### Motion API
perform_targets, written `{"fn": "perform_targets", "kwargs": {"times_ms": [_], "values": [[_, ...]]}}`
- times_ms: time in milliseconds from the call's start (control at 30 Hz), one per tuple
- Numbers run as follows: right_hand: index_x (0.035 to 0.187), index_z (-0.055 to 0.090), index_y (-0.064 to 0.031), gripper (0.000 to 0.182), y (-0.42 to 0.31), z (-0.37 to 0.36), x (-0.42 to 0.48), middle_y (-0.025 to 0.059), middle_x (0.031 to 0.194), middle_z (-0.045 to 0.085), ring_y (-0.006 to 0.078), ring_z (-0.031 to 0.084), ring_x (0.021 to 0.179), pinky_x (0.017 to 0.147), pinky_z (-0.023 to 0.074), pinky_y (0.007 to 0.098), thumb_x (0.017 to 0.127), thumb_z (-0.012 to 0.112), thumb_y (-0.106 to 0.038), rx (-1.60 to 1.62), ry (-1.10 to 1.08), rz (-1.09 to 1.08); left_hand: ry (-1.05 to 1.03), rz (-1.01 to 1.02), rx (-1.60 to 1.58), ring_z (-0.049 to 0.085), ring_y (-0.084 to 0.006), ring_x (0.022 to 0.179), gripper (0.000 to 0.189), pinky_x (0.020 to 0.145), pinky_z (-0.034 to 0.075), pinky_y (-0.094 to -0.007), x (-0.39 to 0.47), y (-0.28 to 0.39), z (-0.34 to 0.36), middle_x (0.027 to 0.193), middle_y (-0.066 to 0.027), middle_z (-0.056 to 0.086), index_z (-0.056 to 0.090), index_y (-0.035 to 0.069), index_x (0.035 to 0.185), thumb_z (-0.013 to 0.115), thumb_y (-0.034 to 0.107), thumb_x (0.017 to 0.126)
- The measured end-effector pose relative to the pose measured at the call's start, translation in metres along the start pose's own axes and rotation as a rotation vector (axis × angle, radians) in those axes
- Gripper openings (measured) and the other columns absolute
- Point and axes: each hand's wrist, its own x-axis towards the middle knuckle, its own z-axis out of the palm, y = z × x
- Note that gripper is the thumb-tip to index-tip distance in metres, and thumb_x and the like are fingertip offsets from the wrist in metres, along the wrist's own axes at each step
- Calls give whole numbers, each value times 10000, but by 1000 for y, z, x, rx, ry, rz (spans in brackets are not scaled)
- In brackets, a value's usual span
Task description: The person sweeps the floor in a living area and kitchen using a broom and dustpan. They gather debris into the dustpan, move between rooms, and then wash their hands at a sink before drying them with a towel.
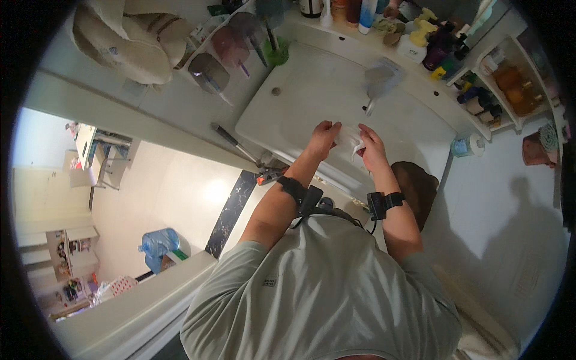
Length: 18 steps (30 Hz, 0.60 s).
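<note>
Over the near half of a white washbasin (310, 85), my left hand (325, 137) and my right hand (371, 146) hold a thin white tissue or cloth (348, 137) between them. Its left part is pinched by my left fingers. From my right fingers a twisted end hangs down. The sheet looks pale and partly see-through, so its exact material is hard to tell. Beyond my hands stands the basin's metal faucet (371, 101), whose upper part is blurred. Both forearms carry black straps with small boxes.
Pump bottles (414, 42) and tubes line the ledge behind the basin. Cups with toothbrushes (209, 74) hang on the left wall beside a beige towel (135, 40). At right are a bottle shelf (513, 85) and a clear jar (468, 146). A blue water jug (159, 243) lies beyond the doorway.
</note>
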Motion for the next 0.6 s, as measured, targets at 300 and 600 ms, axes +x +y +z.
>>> {"fn": "perform_targets", "kwargs": {"times_ms": [300,600], "values": [[1170,510,-85,338,100,-23,60,49,1050,583,207,546,980,820,449,369,866,531,-230,-784,-94,-511,-89,746,1209,576,-327,824,248,697,474,-407,-59,42,7,859,-143,617,616,84,1003,595,161,767],[1003,571,-40,221,82,103,-33,91,1034,586,179,566,959,795,477,336,876,475,-193,-261,-475,-86,-289,533,1237,611,-252,743,260,628,487,-345,-145,89,-56,831,-120,622,569,82,1075,519,230,867]]}}
